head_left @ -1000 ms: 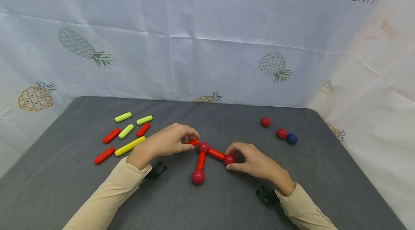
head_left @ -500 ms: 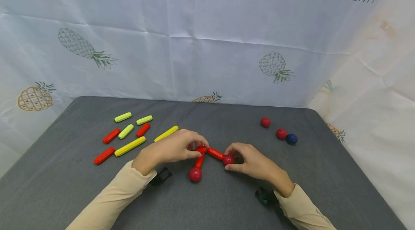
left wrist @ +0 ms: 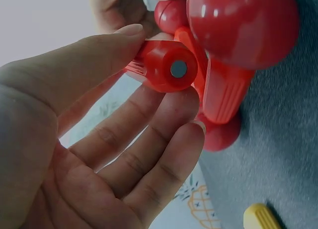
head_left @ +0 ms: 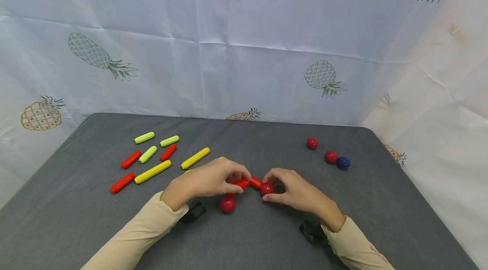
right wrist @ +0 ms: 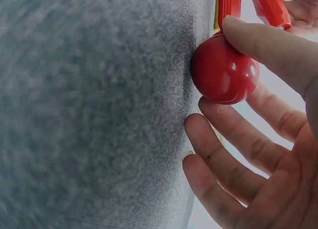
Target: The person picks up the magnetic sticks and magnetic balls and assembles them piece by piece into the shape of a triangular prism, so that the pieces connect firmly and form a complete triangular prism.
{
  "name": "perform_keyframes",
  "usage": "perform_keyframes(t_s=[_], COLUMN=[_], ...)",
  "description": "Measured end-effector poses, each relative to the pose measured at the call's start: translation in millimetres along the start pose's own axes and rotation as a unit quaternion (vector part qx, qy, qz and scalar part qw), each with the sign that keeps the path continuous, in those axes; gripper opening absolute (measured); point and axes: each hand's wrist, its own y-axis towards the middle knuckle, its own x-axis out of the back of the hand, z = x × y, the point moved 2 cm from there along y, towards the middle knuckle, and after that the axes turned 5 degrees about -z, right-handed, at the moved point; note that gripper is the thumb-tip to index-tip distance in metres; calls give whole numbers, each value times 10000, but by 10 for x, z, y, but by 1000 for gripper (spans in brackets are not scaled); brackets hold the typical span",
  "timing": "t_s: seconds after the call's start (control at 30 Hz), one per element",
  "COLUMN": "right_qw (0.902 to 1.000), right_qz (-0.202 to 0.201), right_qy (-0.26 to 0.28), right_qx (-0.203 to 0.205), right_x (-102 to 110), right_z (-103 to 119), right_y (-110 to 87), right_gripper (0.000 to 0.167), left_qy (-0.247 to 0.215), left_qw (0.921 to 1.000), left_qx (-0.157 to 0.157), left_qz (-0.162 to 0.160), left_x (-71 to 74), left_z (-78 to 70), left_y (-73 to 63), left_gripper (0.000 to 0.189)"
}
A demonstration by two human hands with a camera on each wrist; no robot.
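Observation:
My left hand (head_left: 213, 180) pinches a red magnetic rod (left wrist: 154, 65) between thumb and fingers; a round metal disc shows at its near end. Thumb and fingers of my right hand (head_left: 299, 189) hold a red ball (right wrist: 226, 70) low on the grey cloth. Another red rod (head_left: 256, 182) runs from that ball toward my left fingers. Closer to me lies a second red ball (head_left: 227, 205), with a red rod (left wrist: 226, 92) reaching from it to a third red ball (left wrist: 221, 134). In the head view, my left hand hides this third ball.
Loose red rods (head_left: 123, 183), long yellow rods (head_left: 153, 172) and short yellow-green rods (head_left: 148, 154) lie on the left of the grey table (head_left: 274, 244). Two red balls (head_left: 331, 157) and a blue ball (head_left: 343, 163) sit at the right. Behind hangs a pineapple-print curtain (head_left: 248, 79).
My left hand has moved right and slightly nearer with its rod, over the joined pieces, uncovering a long yellow rod. The balls being worked on have shifted slightly left; my right hand keeps its hold.

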Motion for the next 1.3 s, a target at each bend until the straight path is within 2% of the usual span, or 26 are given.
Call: perform_keyframes(t_s=[0.17,0.4,0.63,0.93,1.1,1.3], right_qw=[10000,10000,9999,9999,9999,10000], right_qz=[-13,-4,-22,-2,31,87], right_qy=[-42,-26,38,24,27,-42], right_qx=[14,69,157,147,113,8], right_x=[-4,-17,-29,-35,-37,-32], right_z=[12,36,38,45,55,46], right_y=[-3,-1,3,5,4,6], right_gripper=[33,34,33,33,33,34], left_qy=[-36,-31,242,315,296,489], left_qw=[9999,9997,9987,9979,9981,9934], left_qx=[24,-98,-187,-100,144,863], left_qz=[115,240,409,559,528,576], left_x=[-55,-128,-200,-224,-182,-56], left_z=[-32,-72,-68,-60,-67,-44], left_y=[16,36,60,71,33,-84], left_gripper=[26,27,26,25,26,17])
